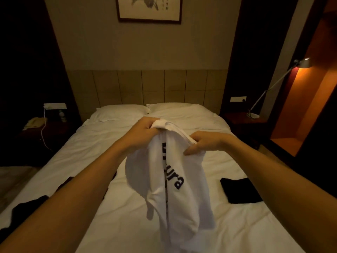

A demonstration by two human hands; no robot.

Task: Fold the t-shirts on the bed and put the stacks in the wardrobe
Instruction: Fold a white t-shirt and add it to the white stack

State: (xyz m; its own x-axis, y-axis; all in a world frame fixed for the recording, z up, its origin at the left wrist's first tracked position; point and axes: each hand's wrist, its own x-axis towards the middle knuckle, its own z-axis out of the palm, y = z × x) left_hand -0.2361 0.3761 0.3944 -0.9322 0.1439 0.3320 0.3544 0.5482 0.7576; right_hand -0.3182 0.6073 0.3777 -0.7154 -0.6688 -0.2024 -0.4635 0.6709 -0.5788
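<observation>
left hand and right hand both in pinching grip on bunched white t-shirt above bed; risk: twisted cloth folds crooked, or lands on folded black shirt right of it.

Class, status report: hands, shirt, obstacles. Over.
Left hand, right hand both gripping white printed t-shirt, unfolded, above white bed. Folded black garment alongside. Nothing blocking.

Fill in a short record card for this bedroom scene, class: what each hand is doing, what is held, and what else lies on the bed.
left hand: left hand grips the top of the white t-shirt
right hand: right hand pinches its upper edge
shirt state: hanging unfolded above the bed, dark lettering showing
folded item: black garment lying flat to the right
unfolded item: dark clothing at the left edge
head end: two pillows
</observation>
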